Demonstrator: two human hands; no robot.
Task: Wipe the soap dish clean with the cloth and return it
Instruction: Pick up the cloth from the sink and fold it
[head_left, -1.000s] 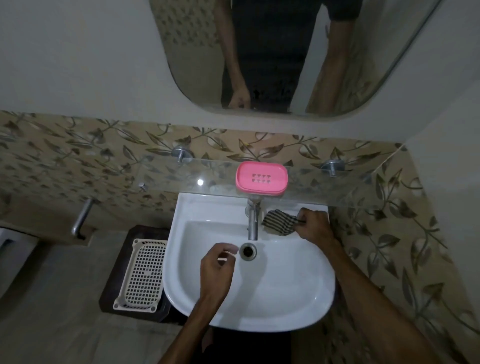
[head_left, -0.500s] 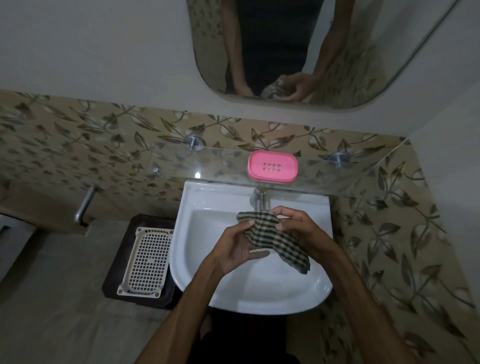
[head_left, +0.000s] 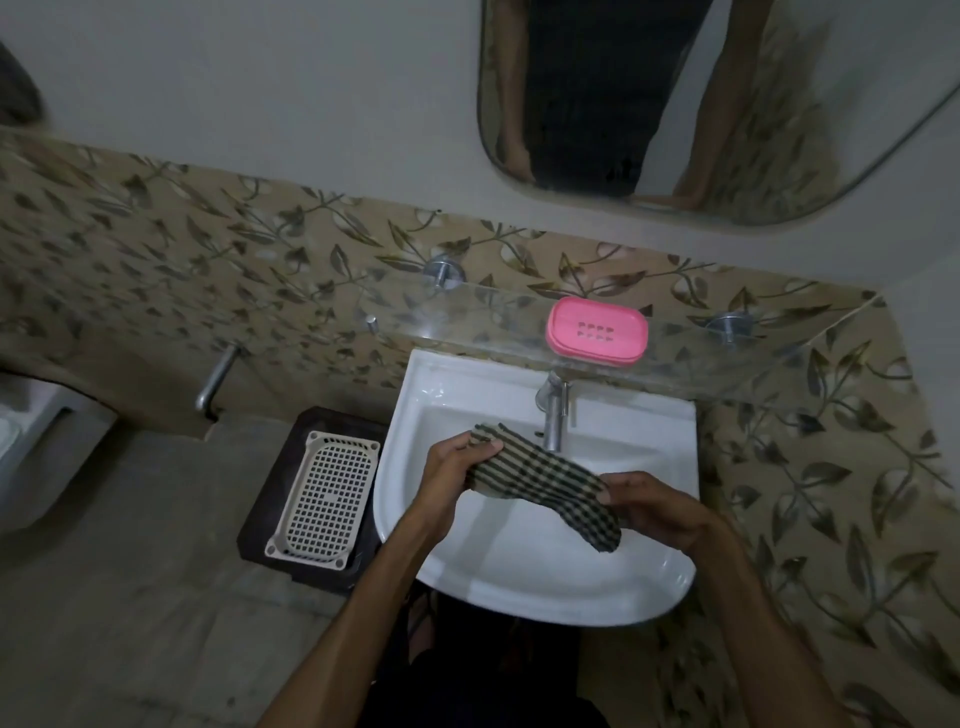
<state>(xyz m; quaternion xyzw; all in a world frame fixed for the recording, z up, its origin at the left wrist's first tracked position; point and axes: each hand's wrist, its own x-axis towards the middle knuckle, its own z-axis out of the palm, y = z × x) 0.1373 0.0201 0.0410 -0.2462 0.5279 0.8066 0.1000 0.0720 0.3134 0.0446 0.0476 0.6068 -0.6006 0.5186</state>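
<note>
Both hands hold the checked cloth (head_left: 540, 480) stretched over the bowl of the white sink (head_left: 524, 571), probably to open it out or fold it into a wiping pad before the dish is taken up. The left hand (head_left: 457, 475) has its grip closed on the cloth's upper end, thumb on top, near the back of the basin just beside the tap (head_left: 555, 410); the right hand (head_left: 654, 506) pinches it lower down toward the sink's right edge, with the loose end hanging past the fingers. The pink soap dish (head_left: 597, 332) sits untouched on the glass shelf (head_left: 779, 358) above the sink's back edge, roughly mid-shelf and directly over the tap, so wiping has not yet begun. A white perforated tray (head_left: 324, 499) lies on the floor by the sink's left edge.
</note>
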